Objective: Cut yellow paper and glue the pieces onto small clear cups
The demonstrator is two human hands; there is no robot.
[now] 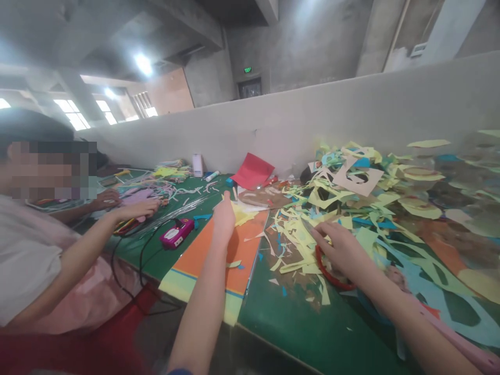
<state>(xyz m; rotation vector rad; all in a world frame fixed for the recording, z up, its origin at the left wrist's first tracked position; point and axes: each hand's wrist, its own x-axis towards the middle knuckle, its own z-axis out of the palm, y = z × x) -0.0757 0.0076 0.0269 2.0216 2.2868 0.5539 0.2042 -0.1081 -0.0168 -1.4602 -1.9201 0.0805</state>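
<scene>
left hand [223, 216] over orange sheet [244, 252] | right hand [344, 250] lies on red-handled scissors [326, 273] amid paper scraps [351, 200] | green table [304, 333] | co-worker's hand [136, 208] at far left

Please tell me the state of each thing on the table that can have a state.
left hand, resting on the orange sheet
right hand, gripping the scissors
scissors, blades seem shut
red sheet, folded, standing up
glue gun, lying flat, cable attached
scraps, heaped loose
</scene>
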